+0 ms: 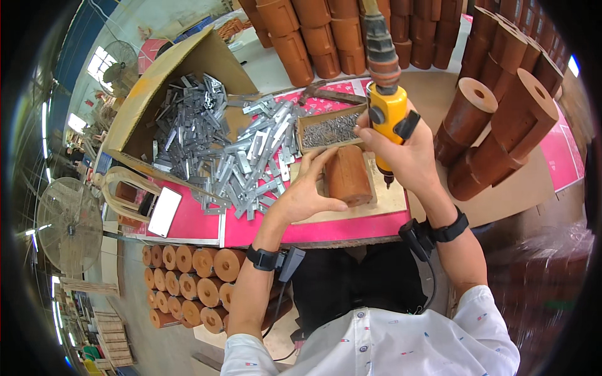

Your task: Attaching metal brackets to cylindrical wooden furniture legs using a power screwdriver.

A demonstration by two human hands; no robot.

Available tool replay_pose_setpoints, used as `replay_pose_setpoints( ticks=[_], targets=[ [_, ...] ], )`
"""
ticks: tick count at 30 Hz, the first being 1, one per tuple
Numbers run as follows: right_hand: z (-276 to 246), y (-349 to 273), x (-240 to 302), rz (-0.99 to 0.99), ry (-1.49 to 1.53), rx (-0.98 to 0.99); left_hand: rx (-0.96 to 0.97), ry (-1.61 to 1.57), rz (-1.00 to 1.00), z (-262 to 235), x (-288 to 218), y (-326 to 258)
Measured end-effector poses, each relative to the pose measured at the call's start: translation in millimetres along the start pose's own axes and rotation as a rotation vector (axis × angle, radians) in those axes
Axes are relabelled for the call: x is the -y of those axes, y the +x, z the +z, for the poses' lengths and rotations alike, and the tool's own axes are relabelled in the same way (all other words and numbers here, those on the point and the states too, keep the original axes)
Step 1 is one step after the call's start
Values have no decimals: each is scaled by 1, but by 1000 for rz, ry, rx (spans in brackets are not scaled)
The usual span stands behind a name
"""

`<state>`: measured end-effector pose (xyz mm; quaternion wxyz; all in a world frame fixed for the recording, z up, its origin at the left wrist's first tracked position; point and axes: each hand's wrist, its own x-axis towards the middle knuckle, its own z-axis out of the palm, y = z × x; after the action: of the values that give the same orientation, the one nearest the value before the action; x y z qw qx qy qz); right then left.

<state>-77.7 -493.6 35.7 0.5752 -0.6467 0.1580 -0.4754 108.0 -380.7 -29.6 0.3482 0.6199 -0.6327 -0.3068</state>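
Observation:
A reddish-brown wooden cylinder point(348, 178) lies on a pale board point(392, 199) at the table's front. My left hand point(302, 195) grips it from the left, thumb near the front end and fingers along its far side. In my right hand point(411, 160) is a yellow power screwdriver point(390, 113), held upright with its bit pointing down just right of the cylinder. The bit's tip appears apart from the wood. My right thumb and fingertips come together beside the tool, over the edge of a small box of screws point(329, 130); whether they pinch a screw is too small to tell.
Metal brackets point(251, 150) spill from a cardboard box point(135, 128) at left. A hammer point(335, 95) lies behind the screws. Stacked brown wooden pieces point(501, 135) stand right and at the back. A white-screened phone point(165, 212) rests by the left edge; cylinders point(207, 263) are stacked below.

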Motion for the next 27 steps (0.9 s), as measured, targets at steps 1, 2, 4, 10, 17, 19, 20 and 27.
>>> replay_pose_setpoints(
  ticks=[1,2,4,10,17,19,20,27],
  targets=[
    [0,-1,2,19,9,4,-101,-54,-18,-3,-8,-2],
    [-1,-2,3,38,17,7,-105,-50,-14,-12,-2,2],
    [-4,-2,4,25,-21,13,-347,7,-183,-40,25,15],
    [-10,-1,8,36,-37,11,-474,890,-445,-68,77,28],
    [-15,-1,11,32,-28,2,-538,848,-453,-76,91,30],
    [-16,-1,9,31,-26,-3,-540,790,-490,-80,81,26],
    [-16,0,8,7,-39,-1,-545,732,-529,-81,74,25],
    [-14,3,7,-22,-59,26,-526,13,-260,-65,15,17]
  ],
)
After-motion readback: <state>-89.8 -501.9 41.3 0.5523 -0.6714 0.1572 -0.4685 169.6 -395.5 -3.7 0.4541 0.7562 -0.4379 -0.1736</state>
